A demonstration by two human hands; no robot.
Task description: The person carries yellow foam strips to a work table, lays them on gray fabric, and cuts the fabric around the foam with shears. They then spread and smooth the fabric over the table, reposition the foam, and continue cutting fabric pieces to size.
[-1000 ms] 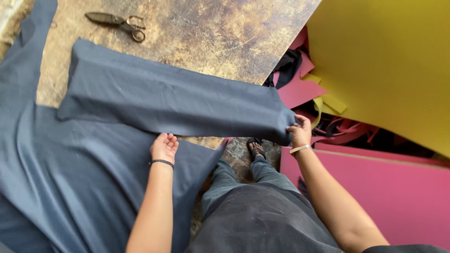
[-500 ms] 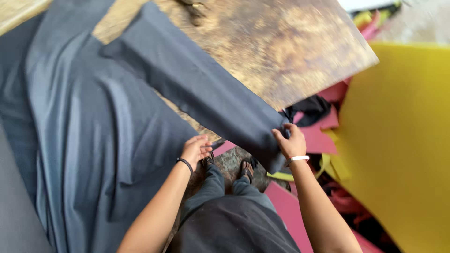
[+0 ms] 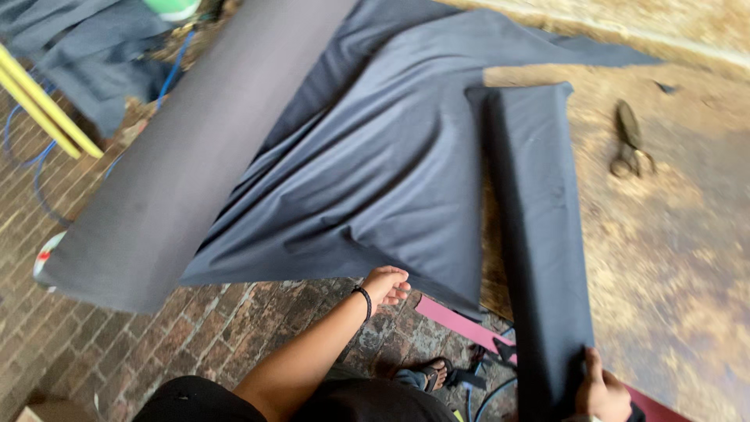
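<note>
Now your right hand [image 3: 601, 395] grips the near end of the folded strip of dark grey cloth [image 3: 539, 234] lying on the worn table [image 3: 680, 234], right of the spread sheet [image 3: 375, 164]. Your left hand [image 3: 385, 285], fingers loosely curled, touches that sheet's near edge. Scissors [image 3: 629, 141] lie far right.

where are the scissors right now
In the head view the scissors lie on the worn tabletop at upper right, just right of the folded dark blue cloth strip, untouched by either hand.

Dark blue-grey cloth [image 3: 375, 172], mottled brown table [image 3: 672, 234], reddish brick floor [image 3: 234, 328], pink sheet [image 3: 461, 322]
</note>
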